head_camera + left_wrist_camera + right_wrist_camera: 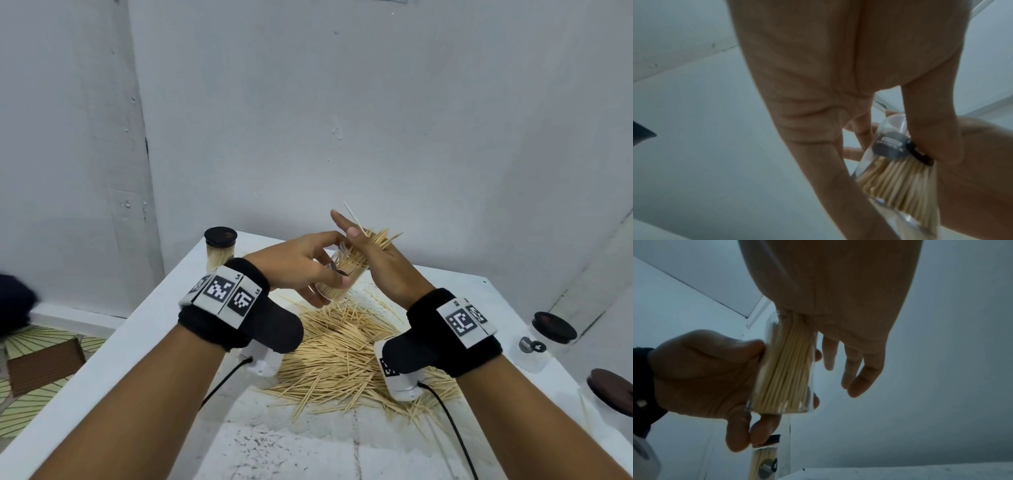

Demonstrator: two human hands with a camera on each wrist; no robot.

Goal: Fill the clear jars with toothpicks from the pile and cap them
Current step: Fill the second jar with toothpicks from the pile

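Note:
My left hand (pixel 298 267) grips a clear jar (pixel 337 287), tilted and held above the table, with its mouth toward my right hand. The jar (pixel 785 369) is packed with upright toothpicks, and a grey label (pixel 889 146) shows on its wall. My right hand (pixel 380 270) is at the jar's mouth, pinching a bundle of toothpicks (pixel 376 240) under the thumb. Their ends fan out past the back of that hand, and its other fingers (pixel 855 369) hang loosely straight beside the jar. The toothpick pile (pixel 342 353) lies on the white table (pixel 144 342) below both hands.
A filled jar with a black cap (pixel 221 251) stands at the table's back left corner. Two clear jars with dark lids (pixel 548 337) (pixel 611 394) sit along the right edge. The wall rises close behind. The floor and a brown box (pixel 44 363) lie to the left.

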